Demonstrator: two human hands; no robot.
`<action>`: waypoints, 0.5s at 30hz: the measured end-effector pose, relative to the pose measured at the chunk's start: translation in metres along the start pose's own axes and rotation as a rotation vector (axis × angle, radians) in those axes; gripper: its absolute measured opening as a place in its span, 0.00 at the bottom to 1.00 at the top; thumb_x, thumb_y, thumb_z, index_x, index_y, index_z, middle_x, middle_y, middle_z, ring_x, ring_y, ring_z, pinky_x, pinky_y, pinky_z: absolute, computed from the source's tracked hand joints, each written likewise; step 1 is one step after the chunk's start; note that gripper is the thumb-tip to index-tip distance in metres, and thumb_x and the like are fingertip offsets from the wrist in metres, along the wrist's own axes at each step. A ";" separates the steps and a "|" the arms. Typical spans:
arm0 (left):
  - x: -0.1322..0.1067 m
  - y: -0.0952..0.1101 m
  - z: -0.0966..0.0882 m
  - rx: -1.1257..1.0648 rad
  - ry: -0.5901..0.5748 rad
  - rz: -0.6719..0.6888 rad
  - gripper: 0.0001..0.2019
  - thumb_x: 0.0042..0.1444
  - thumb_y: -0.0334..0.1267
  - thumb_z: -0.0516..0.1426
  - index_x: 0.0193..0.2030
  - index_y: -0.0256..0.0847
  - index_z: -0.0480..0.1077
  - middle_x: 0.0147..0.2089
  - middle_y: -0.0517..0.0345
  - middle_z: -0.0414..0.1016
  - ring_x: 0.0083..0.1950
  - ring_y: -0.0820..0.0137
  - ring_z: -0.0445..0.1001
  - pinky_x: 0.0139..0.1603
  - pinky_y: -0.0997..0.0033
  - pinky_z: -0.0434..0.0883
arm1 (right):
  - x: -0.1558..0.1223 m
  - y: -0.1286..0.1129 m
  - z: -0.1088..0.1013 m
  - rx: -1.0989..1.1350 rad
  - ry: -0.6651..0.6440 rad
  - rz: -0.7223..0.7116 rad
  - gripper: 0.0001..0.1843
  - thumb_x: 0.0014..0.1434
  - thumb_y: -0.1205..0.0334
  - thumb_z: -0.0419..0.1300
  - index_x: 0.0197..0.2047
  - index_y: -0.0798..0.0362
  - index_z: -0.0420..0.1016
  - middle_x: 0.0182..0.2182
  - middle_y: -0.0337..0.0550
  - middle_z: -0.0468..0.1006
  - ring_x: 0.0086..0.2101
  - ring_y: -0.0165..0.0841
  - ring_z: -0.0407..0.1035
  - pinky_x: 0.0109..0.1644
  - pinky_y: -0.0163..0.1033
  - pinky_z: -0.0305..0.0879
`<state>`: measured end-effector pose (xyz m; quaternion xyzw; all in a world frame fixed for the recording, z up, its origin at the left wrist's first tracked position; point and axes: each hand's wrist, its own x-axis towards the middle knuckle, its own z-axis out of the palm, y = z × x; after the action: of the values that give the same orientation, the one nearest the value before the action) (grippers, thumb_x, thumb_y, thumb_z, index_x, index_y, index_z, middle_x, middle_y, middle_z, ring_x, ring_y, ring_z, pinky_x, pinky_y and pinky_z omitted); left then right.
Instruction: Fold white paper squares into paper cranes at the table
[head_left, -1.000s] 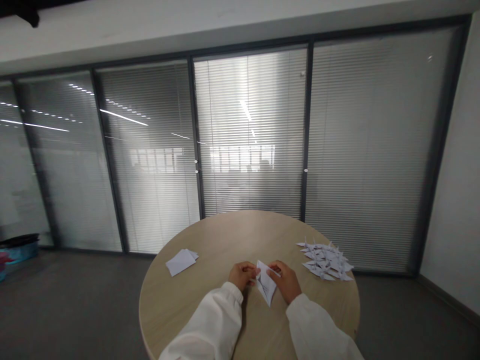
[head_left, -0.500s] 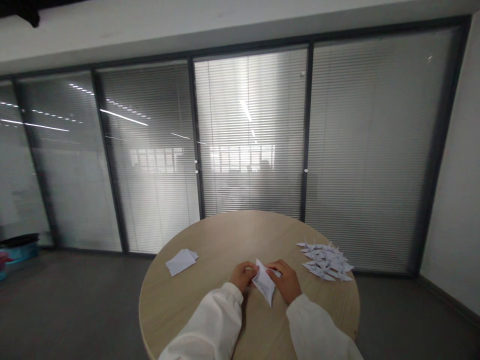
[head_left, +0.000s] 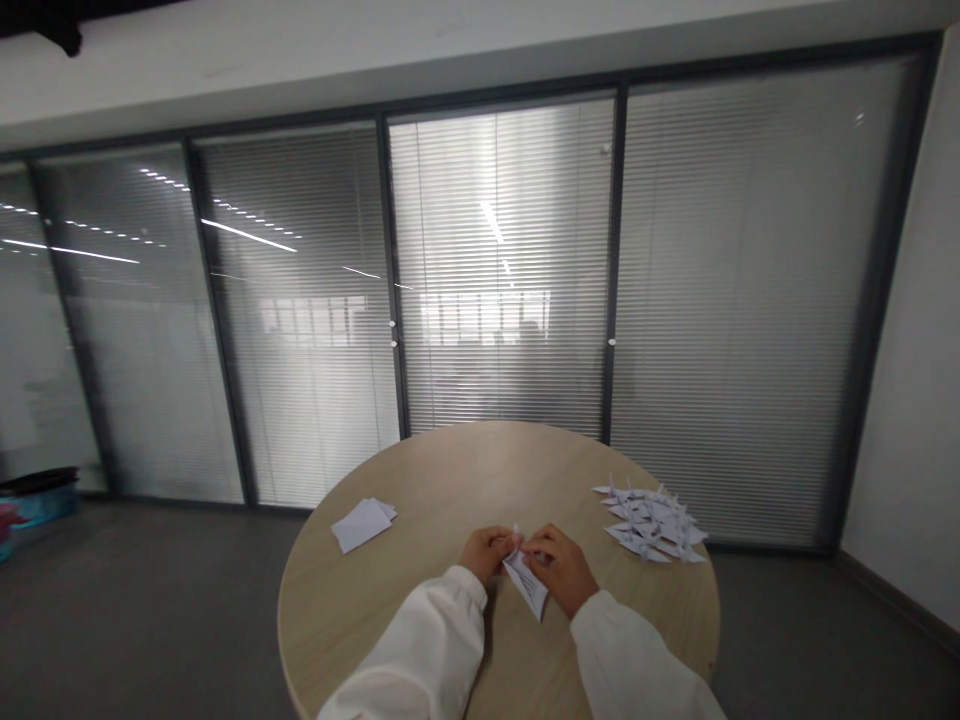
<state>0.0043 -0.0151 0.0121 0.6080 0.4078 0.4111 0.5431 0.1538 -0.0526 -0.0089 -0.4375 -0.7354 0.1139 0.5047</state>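
A small piece of folded white paper [head_left: 529,592] with printed lines is between my hands, just above or on the table; I cannot tell which. My left hand [head_left: 489,553] pinches its upper left edge between thumb and fingers. From the other side my right hand [head_left: 561,567] is closed on it, fingertips pressed near the top and close to the left fingertips. The paper's narrow lower tip points toward me. Part of its upper end is hidden by fingers.
The round wooden table [head_left: 495,460] carries a small stack of white paper sheets [head_left: 364,524] at left. Several folded paper cranes [head_left: 652,522] lie clustered at right. Behind stand glass panels with blinds [head_left: 502,270]. A blue bin [head_left: 45,497] is on the floor at far left.
The right fingers have moved left toward the left hand. The paper now looks narrower, its right side folded inward. The sheet stack and the cranes have not moved.
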 end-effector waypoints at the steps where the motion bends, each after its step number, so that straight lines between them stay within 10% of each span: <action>1: 0.001 -0.001 -0.001 0.018 0.014 0.006 0.20 0.30 0.52 0.61 0.22 0.34 0.70 0.13 0.66 0.63 0.16 0.77 0.63 0.19 0.77 0.62 | 0.000 -0.002 0.000 0.012 -0.008 0.000 0.07 0.48 0.64 0.57 0.32 0.51 0.75 0.29 0.40 0.70 0.27 0.27 0.66 0.29 0.30 0.64; 15: 0.009 -0.013 -0.007 0.031 0.183 0.098 0.19 0.35 0.53 0.58 0.22 0.38 0.63 0.14 0.67 0.63 0.15 0.76 0.64 0.19 0.74 0.67 | 0.000 -0.008 -0.001 0.018 -0.014 0.043 0.12 0.43 0.71 0.57 0.33 0.49 0.73 0.31 0.40 0.71 0.30 0.29 0.66 0.28 0.30 0.64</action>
<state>0.0003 -0.0032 0.0005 0.5956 0.4315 0.4847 0.4734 0.1502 -0.0576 -0.0035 -0.4479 -0.7283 0.1347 0.5009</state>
